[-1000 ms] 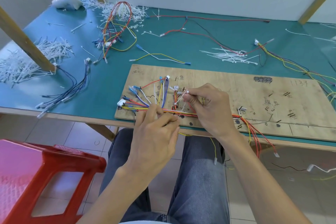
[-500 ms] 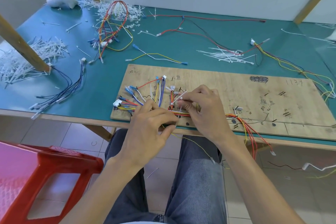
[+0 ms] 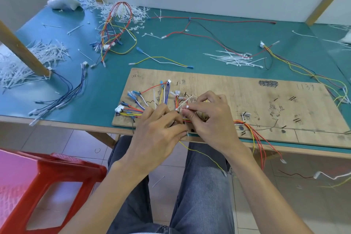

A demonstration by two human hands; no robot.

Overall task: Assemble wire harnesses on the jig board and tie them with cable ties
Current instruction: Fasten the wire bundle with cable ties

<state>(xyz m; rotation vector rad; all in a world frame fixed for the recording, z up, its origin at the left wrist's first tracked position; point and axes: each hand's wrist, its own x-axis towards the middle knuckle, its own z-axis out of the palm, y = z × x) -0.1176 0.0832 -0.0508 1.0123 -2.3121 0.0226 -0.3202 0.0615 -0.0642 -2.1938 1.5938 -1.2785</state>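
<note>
Cable tie (image 3: 183, 103) partly hidden by right hand (image 3: 209, 121).

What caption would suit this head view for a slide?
Left hand holds the wire harness while right hand pinches a white cable tie over the wooden jig board.

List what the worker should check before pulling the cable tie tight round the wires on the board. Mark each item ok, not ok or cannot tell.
1. Wires on the board: ok. The wire bundle lies on the jig board.
2. Tie in grip: ok. The right hand pinches the white cable tie.
3. Bundle steadied: ok. The left hand lies over the bundle at the board's near edge.
4. Tie threaded through its head: cannot tell. Fingers hide it.
5. No stray wires: probably not ok. A yellow wire hangs off the board's near edge.
6. Spare ties near: ok. A pile of spare ties lies beyond the board.
</note>
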